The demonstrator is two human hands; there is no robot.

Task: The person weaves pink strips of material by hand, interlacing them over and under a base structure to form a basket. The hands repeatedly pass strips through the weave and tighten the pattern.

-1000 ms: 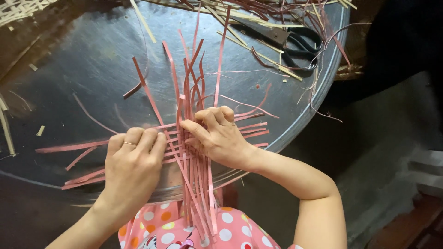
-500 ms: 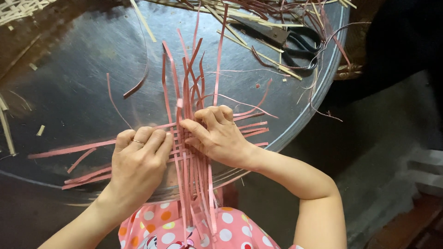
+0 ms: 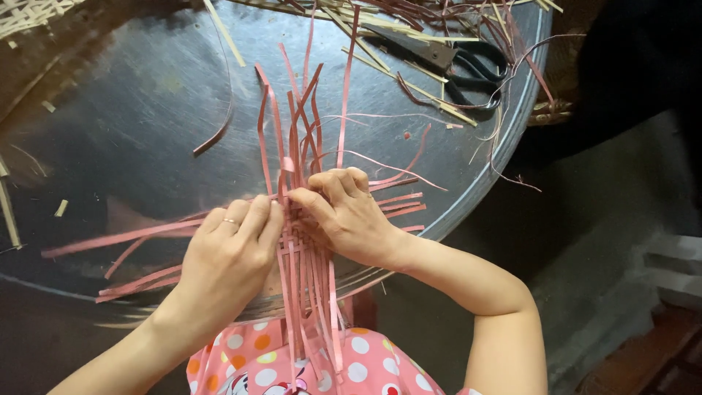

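Note:
A loose weave of thin pink strips (image 3: 303,241) lies near the front edge of a round dark metal table (image 3: 131,124). Some strips stand up and fan away from me, others run sideways to the left and right. My left hand (image 3: 230,252), a ring on one finger, presses on the woven patch from the left, fingertips pinching a strip. My right hand (image 3: 347,216) lies across the weave from the right, its fingers curled onto the strips beside the left fingertips. The middle of the woven patch is hidden under both hands.
Black-handled scissors (image 3: 453,62) lie at the far right of the table among loose pale and pink strips (image 3: 395,33). A single curled strip (image 3: 219,124) rests left of the weave. Small offcuts (image 3: 60,208) dot the left side. Pink polka-dot clothing (image 3: 292,362) shows below.
My left hand has slid right and up, meeting my right hand's fingertips on the weave. The upright strips have shifted, and the sideways strips at left have swung a little.

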